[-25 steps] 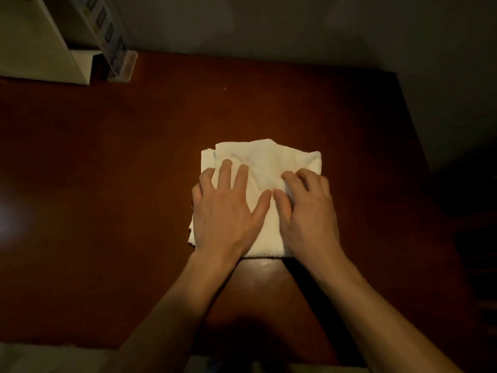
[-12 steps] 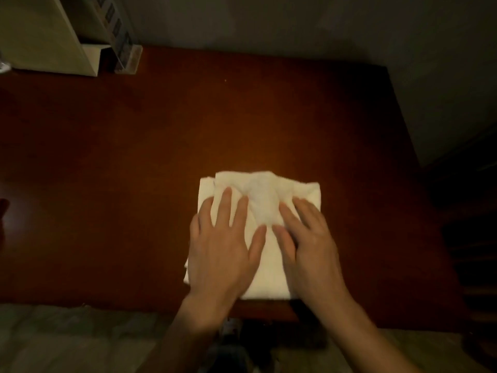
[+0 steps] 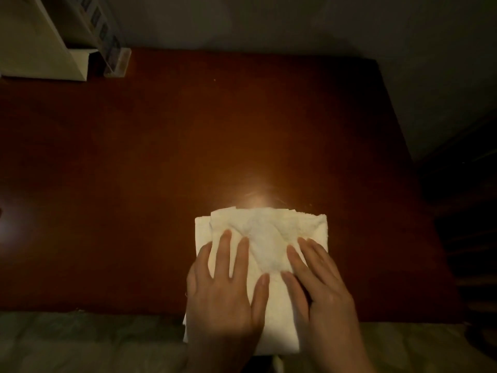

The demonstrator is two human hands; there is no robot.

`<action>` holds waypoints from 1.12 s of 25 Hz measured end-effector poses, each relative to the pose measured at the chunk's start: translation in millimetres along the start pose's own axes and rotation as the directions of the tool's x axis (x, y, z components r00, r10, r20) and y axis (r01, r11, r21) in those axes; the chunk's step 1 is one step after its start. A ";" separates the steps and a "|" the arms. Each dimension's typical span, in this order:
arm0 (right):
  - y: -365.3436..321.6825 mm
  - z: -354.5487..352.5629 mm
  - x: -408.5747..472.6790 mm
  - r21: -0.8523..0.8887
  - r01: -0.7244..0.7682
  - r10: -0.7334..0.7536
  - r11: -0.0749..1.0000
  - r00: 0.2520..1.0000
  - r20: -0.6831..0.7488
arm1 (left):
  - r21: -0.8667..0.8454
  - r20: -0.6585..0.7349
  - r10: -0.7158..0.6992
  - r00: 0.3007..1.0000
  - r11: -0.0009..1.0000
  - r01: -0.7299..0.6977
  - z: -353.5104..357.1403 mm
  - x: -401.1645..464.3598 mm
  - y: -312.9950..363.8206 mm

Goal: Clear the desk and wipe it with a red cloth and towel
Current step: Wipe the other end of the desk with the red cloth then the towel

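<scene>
1. We press our left hand [image 3: 223, 297] and right hand [image 3: 320, 289] flat, each grip wide with straight fingers, on a folded white towel [image 3: 266, 232].
2. The towel overhangs the near edge of the reddish tabletop [image 3: 161, 157].
3. A pale box [image 3: 35, 41] stands at the far left corner.

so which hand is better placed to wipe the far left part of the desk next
Left, probably: the left hand lies flat on the white towel's left half, nearer that bare desk; the right hand presses its right half.

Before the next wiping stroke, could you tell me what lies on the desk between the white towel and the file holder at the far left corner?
Only bare desk separates the towel from the file holder in the head view.
</scene>
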State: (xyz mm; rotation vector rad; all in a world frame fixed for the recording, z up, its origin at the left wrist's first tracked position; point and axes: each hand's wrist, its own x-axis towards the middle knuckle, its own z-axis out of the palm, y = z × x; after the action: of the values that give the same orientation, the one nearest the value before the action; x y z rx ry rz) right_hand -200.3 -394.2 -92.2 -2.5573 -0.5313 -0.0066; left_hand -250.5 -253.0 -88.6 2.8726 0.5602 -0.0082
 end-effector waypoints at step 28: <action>28.5 -4.7 157.4 0.049 -0.083 0.084 0.995 0.996 -0.020 | 0.080 -0.094 0.021 0.995 0.997 -0.014 3.3 159.6 31.8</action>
State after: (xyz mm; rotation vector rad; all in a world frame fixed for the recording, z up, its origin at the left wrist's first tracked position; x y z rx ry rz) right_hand -44.0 -360.7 -85.2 -2.5270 -0.4106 0.0071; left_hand -90.5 -223.3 -92.5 2.9679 0.5641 0.1112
